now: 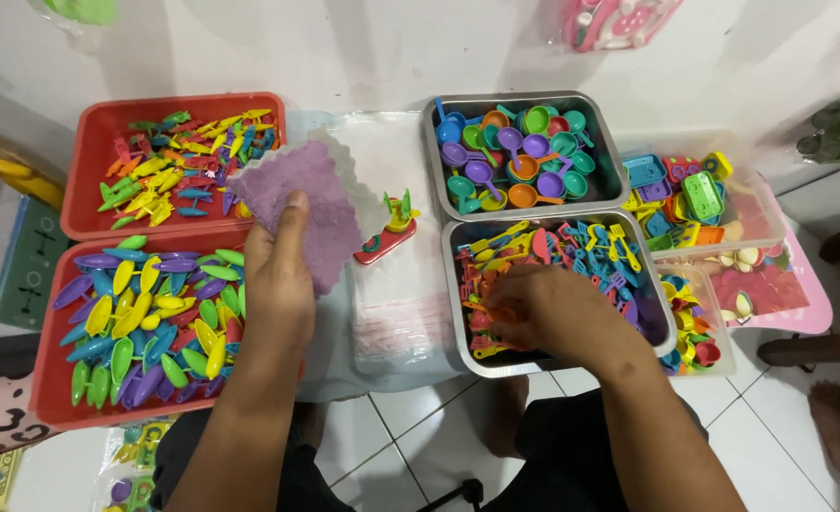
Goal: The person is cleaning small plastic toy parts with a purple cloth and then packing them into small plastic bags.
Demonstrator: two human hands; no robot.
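Far left, two red plastic trays sit one behind the other: the rear red tray (86, 171) carries small mixed-colour plastic toy pieces, the near red tray (45, 379) is full of leaf-shaped plastic pieces in purple, yellow, green and blue. Left hand (278, 284) hovers over the near tray's right edge, fingers clamped on a soft purple scalloped-edge cloth-like sheet (311, 204), thumb on top; the sheet is raised above the gap between trays and a clear plastic bag stack (392, 313) on the desk. A small red and green toy piece (387, 237) lies on the bags. Right of centre, two metal tins: the rear metal tin (610, 166) holds coloured toy pans and ladles, the front metal tin (456, 322) holds toy spatulas and forks. Right hand (548, 313) is inside the front tin, fingers curled down into the pieces; grip hidden, cannot tell. Far right, clear plastic tubs (761, 223) of mixed toys.
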